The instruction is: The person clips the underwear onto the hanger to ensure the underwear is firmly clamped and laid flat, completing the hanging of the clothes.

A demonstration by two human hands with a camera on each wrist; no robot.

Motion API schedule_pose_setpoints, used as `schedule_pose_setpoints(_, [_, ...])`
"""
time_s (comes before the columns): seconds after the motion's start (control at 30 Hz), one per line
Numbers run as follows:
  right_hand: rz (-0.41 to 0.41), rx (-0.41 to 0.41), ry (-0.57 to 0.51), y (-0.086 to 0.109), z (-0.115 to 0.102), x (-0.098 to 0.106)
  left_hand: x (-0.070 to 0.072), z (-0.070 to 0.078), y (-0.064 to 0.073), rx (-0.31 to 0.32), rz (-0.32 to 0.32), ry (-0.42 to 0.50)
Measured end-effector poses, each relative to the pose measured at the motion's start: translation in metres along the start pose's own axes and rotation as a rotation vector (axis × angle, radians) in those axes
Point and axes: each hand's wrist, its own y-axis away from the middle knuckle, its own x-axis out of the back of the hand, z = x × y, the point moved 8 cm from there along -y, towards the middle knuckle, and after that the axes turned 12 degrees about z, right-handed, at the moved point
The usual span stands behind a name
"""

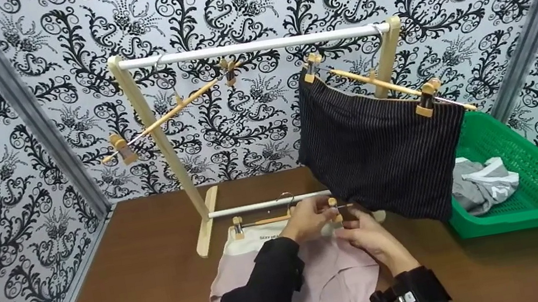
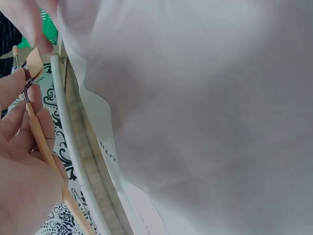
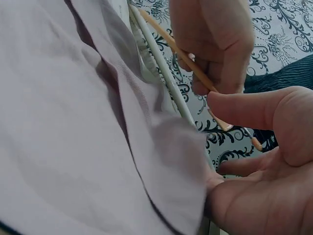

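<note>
1. Head view: The pink garment (image 1: 345, 280) lies on the bench (image 1: 143, 281) in front of the rack (image 1: 251, 46), its cream waistband towards the rack's lower bar and its long axis running from there towards the person. A clip hanger (image 1: 265, 221) lies along that waistband, roughly parallel to the lower bar, hook pointing at the rack. The left clip (image 1: 239, 228) sits on the waistband; at the other end the left hand (image 1: 310, 218) pinches the right clip (image 1: 334, 204). The right hand (image 1: 374, 242) is just beside it, at the garment's edge. A dark striped cloth (image 1: 382, 143) hangs from the rack's right side, and a green basket (image 1: 532, 219) stands to the rack's right.

2. Left wrist view: The left hand's thumb and fingers are closed about the right clip, the hanger's bar slanting along the palm beside the rack's white bar. The garment's printed waistband edge runs along that bar.

3. Right wrist view: The right hand is loosely spread, thumb and forefinger well apart, lower fingers touching the garment's edge near the rack's white bar.
</note>
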Motion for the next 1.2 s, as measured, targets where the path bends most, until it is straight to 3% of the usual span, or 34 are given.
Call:
schedule_pose_setpoints(0.13, [-0.074, -0.012, -0.017, 0.002, 0.001, -0.007, -0.001, 0.001, 0.0, 0.017, -0.009, 0.056])
schedule_pose_setpoints(0.23, [-0.08, 0.031, -0.011, 0.002, -0.001, -0.01, 0.0, 0.002, 0.0, 0.028, -0.003, 0.062])
schedule_pose_setpoints(0.37, [0.099, 0.207, 0.125, -0.001, -0.012, -0.001, 0.005, 0.006, -0.002, 0.019, 0.019, 0.069])
schedule_pose_setpoints(0.47, [0.26, 0.261, 0.206, -0.002, -0.017, 0.01, 0.009, 0.009, -0.004, 0.018, 0.05, 0.07])
schedule_pose_setpoints(0.57, [0.301, 0.225, 0.133, -0.003, -0.017, 0.013, 0.013, 0.009, -0.005, 0.036, 0.073, 0.094])
schedule_pose_setpoints(0.7, [0.265, 0.158, -0.001, -0.002, -0.017, 0.01, 0.016, 0.009, -0.005, 0.055, 0.073, 0.141])
schedule_pose_setpoints(0.9, [0.214, 0.121, -0.012, 0.0, -0.018, 0.005, 0.02, 0.007, -0.005, 0.092, 0.07, 0.174])
schedule_pose_setpoints(1.03, [0.196, 0.112, -0.081, -0.001, -0.018, 0.005, 0.021, 0.007, -0.006, 0.116, 0.07, 0.166])
schedule_pose_setpoints(1.2, [0.237, 0.099, -0.181, -0.003, -0.016, 0.009, 0.021, 0.008, -0.005, 0.108, 0.08, 0.131])
